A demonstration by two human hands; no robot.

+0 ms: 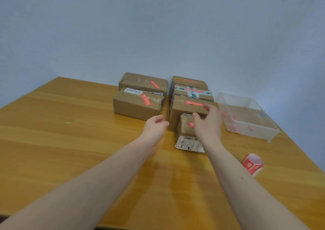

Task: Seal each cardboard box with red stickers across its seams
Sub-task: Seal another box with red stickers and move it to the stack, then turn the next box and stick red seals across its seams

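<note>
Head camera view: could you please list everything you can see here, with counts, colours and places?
Brown cardboard boxes: six, each with a red sticker, in two rows at the table's far side.
Clear plastic bin: one, right of the boxes, red scraps inside.
Roll of red stickers: one, red and white, near right on the table.
Wooden table: one, yellow-brown.
Wall: pale blue-grey, behind.
Left hand: loosely curled, empty, between the rows.
Right hand: over the nearest right-row box.
</note>
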